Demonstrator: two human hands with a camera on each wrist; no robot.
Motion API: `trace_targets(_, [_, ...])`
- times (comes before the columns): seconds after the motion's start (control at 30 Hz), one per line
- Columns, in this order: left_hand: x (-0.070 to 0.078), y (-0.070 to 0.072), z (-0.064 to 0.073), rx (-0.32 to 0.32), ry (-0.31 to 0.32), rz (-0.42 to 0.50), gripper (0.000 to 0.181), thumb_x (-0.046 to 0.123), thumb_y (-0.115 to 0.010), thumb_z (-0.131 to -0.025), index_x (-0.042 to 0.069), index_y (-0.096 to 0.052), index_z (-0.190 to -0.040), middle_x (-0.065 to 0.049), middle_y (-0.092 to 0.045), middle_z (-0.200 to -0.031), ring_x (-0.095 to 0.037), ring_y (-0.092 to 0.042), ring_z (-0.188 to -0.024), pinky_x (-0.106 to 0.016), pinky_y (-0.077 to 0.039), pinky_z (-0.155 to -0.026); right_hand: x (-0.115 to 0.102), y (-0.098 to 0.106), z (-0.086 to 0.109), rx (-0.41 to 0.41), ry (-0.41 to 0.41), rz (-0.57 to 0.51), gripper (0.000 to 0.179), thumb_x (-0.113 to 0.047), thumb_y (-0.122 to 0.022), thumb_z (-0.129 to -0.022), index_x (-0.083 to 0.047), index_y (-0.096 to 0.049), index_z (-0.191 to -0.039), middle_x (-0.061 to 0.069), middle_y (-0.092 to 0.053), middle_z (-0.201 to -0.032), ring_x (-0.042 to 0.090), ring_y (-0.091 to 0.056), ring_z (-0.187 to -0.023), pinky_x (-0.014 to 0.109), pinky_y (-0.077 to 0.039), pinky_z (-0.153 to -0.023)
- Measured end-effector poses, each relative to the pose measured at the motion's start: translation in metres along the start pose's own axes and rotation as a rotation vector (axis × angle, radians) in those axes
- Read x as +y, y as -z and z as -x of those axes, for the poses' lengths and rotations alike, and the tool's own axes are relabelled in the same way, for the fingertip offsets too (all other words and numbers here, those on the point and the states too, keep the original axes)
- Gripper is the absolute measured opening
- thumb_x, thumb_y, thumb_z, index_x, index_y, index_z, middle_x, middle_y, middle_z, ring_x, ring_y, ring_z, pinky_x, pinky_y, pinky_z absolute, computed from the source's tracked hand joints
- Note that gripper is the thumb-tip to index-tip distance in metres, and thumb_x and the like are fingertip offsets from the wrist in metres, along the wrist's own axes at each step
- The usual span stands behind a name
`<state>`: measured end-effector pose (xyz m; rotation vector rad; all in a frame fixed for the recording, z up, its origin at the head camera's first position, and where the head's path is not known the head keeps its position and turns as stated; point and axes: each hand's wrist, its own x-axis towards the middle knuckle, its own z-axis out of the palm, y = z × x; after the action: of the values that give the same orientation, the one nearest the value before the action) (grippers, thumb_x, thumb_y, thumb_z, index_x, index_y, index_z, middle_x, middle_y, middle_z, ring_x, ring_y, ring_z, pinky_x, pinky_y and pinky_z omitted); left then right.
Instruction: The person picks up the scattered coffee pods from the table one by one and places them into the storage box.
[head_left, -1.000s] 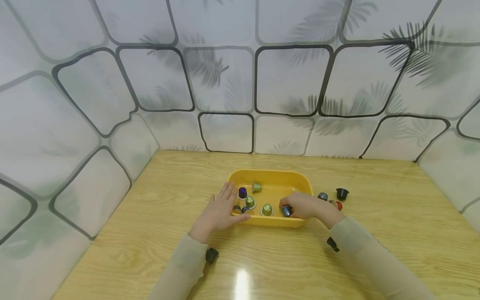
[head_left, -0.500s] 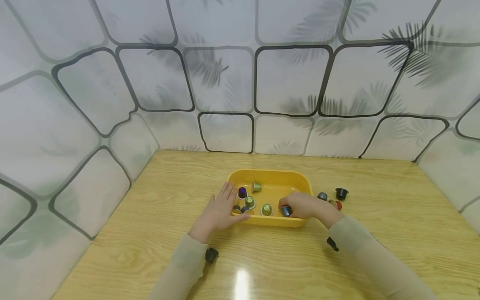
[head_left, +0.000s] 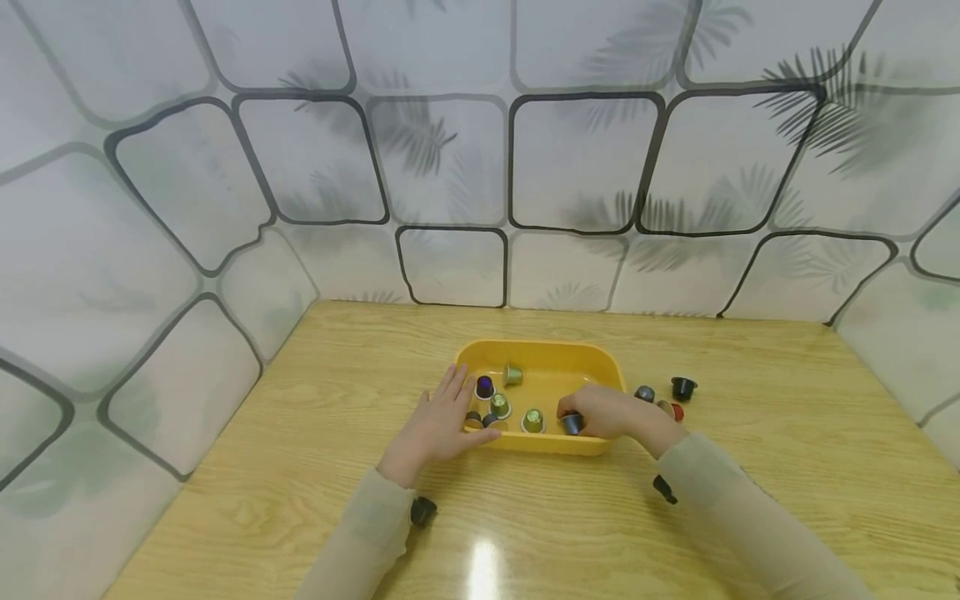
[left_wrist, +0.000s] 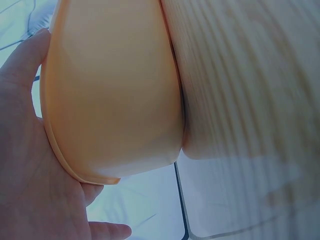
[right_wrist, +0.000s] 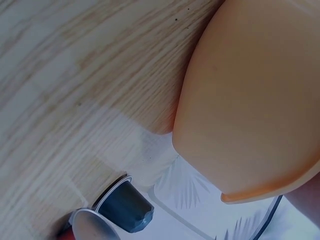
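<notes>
In the head view a yellow plastic tray (head_left: pixel 551 446) stands on the wooden table. My left hand (head_left: pixel 442 421) lies across its left end with straight, spread fingers, and the left wrist view has the palm against the rim of the tray (left_wrist: pixel 110 90). Inside the tray's front right corner, my right hand (head_left: pixel 611 410) grips a dark blue coffee capsule (head_left: pixel 572 423) with curled fingers. To the left of that sit a green capsule (head_left: pixel 533 421), another green capsule (head_left: pixel 499 405) and a purple capsule (head_left: pixel 485 386). A pale green capsule (head_left: pixel 513 374) lies on its side farther back.
Right of the tray lie a black capsule (head_left: pixel 683 387), a grey capsule (head_left: pixel 645 392) and a red capsule (head_left: pixel 678 411). Another black capsule (head_left: pixel 423 511) is beside the left sleeve, and a dark object (head_left: pixel 664 488) by the right sleeve. A patterned wall (head_left: pixel 453 267) rises behind the table.
</notes>
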<state>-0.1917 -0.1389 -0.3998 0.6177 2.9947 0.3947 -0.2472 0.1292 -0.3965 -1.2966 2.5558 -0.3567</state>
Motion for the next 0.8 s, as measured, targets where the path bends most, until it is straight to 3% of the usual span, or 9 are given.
trace_targets(0.2, [0.001,0.000,0.000,0.004,-0.003,0.010,0.091,0.066,-0.040,-0.080,0.001,-0.018,-0.140,-0.014,-0.004,-0.146,-0.024,0.004,-0.133,-0.059,-0.017,-0.096,0.000,0.003,0.002,-0.011,-0.003,-0.036,0.018,0.000,-0.062,-0.079,-0.006,-0.064,-0.096,0.002,-0.063,-0.090,0.015,-0.058,-0.081,0.030,-0.047,-0.071])
trace_targets(0.47, [0.000,-0.002,0.000,0.004,0.002,0.012,0.091,0.066,-0.039,-0.080,0.001,-0.018,-0.140,-0.013,-0.003,-0.146,-0.024,0.004,-0.133,-0.059,-0.016,-0.096,-0.003,0.012,0.010,0.004,-0.080,-0.085,0.031,-0.008,-0.063,-0.080,-0.001,-0.059,-0.109,0.010,-0.061,-0.105,0.028,-0.055,-0.099,0.040,-0.044,-0.081])
trace_targets(0.6, [0.000,-0.001,0.001,0.004,0.003,0.010,0.092,0.067,-0.038,-0.080,0.001,-0.018,-0.140,-0.014,-0.003,-0.146,-0.024,0.003,-0.133,-0.059,-0.017,-0.096,-0.005,0.019,0.015,0.036,-0.113,-0.090,0.038,-0.014,-0.066,-0.079,0.000,-0.057,-0.113,0.010,-0.059,-0.109,0.028,-0.053,-0.101,0.042,-0.043,-0.082])
trace_targets(0.8, [0.001,-0.001,0.002,0.003,0.003,0.015,0.091,0.066,-0.039,-0.080,0.001,-0.018,-0.140,-0.014,-0.004,-0.146,-0.024,0.003,-0.133,-0.058,-0.017,-0.096,-0.007,0.028,0.021,0.126,-0.084,-0.093,0.040,-0.015,-0.066,-0.079,0.002,-0.056,-0.114,0.013,-0.058,-0.111,0.029,-0.054,-0.101,0.042,-0.043,-0.082])
